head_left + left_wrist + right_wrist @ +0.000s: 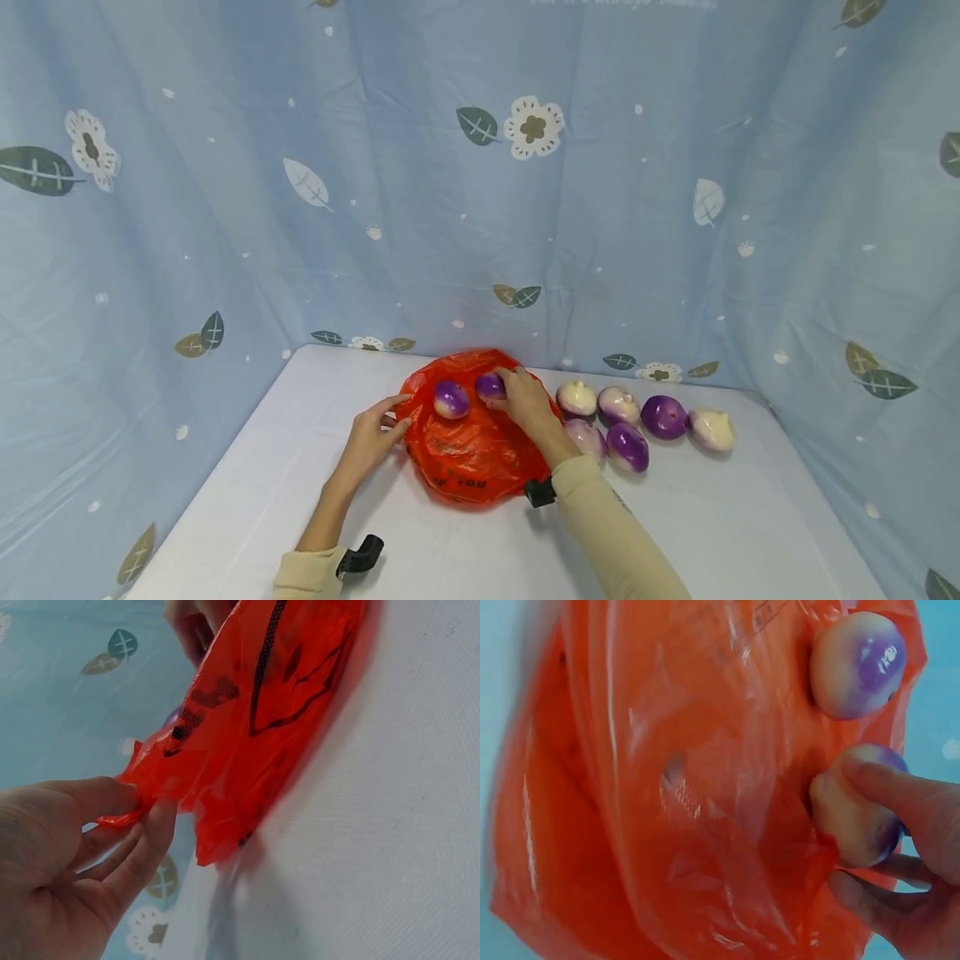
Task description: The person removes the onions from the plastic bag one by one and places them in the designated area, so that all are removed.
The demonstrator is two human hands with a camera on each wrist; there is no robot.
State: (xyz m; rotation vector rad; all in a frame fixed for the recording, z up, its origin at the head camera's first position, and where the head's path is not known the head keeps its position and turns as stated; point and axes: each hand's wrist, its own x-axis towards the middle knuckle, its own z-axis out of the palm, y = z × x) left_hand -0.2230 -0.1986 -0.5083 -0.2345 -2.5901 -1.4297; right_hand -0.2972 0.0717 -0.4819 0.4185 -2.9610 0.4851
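A red plastic bag (465,458) with black print lies on the white table, its mouth spread wide. My left hand (372,433) is at its left rim; in the left wrist view the thumb and fingers (161,825) pinch the film. With my right hand (528,404) I grip a glossy purple-and-white onion (490,387) over the bag, thumb on one side and fingers curled under the other, as the right wrist view shows. Another onion (452,400) rests on the red film just left of it. Part of the held onion is hidden by the hand.
Right of the bag sit several more onions, among them a deep purple one (664,417) and a pale one at the far right (712,429). A blue patterned curtain (420,208) rises behind and beside the white table (675,517).
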